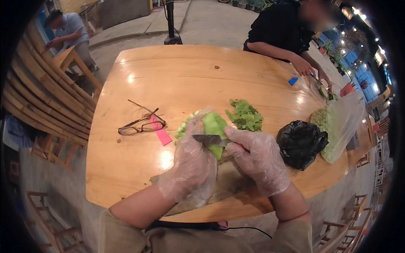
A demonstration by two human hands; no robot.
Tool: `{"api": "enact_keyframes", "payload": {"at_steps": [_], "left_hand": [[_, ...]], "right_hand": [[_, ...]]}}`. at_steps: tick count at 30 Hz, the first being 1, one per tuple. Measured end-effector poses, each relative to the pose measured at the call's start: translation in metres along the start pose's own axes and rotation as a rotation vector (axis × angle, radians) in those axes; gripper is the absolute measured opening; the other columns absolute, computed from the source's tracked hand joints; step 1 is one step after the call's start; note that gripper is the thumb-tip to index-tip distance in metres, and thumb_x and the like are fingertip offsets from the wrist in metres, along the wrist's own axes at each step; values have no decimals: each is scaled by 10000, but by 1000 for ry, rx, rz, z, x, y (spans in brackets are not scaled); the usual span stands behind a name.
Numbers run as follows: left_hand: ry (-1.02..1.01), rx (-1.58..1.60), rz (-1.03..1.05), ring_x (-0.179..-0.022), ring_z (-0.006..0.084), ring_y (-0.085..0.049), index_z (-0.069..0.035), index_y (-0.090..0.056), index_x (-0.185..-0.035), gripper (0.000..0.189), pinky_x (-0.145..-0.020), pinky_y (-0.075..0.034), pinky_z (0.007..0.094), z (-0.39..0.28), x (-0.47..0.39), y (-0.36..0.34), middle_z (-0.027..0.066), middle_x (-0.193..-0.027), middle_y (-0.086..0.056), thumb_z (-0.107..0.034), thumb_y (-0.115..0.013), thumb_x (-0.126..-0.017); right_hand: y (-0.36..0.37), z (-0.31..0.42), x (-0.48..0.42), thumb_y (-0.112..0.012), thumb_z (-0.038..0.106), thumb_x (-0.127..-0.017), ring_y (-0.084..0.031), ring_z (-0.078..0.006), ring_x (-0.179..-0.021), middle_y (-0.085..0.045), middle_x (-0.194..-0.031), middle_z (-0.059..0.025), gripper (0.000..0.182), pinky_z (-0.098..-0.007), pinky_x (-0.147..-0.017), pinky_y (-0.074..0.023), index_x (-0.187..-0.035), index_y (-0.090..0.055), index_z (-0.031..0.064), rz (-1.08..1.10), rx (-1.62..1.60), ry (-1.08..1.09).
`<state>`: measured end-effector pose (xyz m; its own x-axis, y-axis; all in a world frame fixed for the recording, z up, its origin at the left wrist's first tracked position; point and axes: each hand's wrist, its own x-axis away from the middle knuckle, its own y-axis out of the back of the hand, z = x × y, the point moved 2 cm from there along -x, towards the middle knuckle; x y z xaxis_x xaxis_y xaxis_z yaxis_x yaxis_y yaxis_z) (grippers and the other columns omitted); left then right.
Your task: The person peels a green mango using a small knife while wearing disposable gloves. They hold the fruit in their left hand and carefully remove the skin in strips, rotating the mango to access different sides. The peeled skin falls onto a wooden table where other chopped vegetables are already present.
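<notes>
My left hand (193,161), in a clear plastic glove, grips a peeled pale-green vegetable (213,121), perhaps a chayote. In my right hand (256,155), gloved the same way, is a small knife (207,139) with a reddish handle mostly hidden by the fingers. Its blade lies across the vegetable, pointing left. Just beyond my left hand are small pale-green cut pieces (182,129), partly covered by that hand. A heap of green peelings (246,115) rests on the wood past my right hand. Beneath both hands lies a board (231,177), largely covered by them.
Eyeglasses (140,126) and a pink paper strip (161,134) lie on the wooden table (190,76) at left. A black plastic bag (300,144) and a clear bag of green pieces (329,126) stand at right. Across the table, another person's hands (305,68) work near cut vegetables (324,91).
</notes>
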<state>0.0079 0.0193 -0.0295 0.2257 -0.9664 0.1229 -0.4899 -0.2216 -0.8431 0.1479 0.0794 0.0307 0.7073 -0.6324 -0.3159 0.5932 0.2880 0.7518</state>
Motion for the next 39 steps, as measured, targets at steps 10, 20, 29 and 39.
{"api": "enact_keyframes", "payload": {"at_steps": [10, 20, 29, 39], "left_hand": [[102, 30, -43, -966, 221, -602, -193, -414, -1334, 344, -767, -544, 384, 5, -4, 2, 70, -1125, -574, -396, -355, -1063], [114, -31, -37, -853, 214, -607, -173, -427, -1318, 330, -602, -492, 348, -4, 3, -10, 73, -1103, -583, -362, -406, -1049], [93, -86, -21, -851, 210, -610, -154, -429, -1320, 375, -614, -502, 359, -3, 2, -6, 69, -1078, -590, -375, -469, -1020], [34, -150, 60, -835, 168, -585, -129, -412, -1342, 353, -583, -477, 312, -4, 2, -9, 69, -1073, -582, -328, -402, -1050]], "right_hand": [[-6, -4, 2, -693, 282, -877, -663, -368, -777, -691, -855, -155, 270, -438, -654, -529, -1092, -691, 118, -68, 13, -31], [10, 4, 3, -706, 298, -862, -656, -381, -767, -681, -808, -167, 329, -455, -651, -521, -1152, -661, 150, 28, 76, -101], [8, 5, 2, -720, 243, -852, -671, -367, -779, -685, -831, -176, 321, -422, -657, -531, -1126, -645, 93, 15, -83, -147], [6, 2, 4, -726, 221, -845, -676, -366, -807, -696, -886, -179, 265, -419, -704, -535, -1055, -680, 66, 6, -84, -97]]}}
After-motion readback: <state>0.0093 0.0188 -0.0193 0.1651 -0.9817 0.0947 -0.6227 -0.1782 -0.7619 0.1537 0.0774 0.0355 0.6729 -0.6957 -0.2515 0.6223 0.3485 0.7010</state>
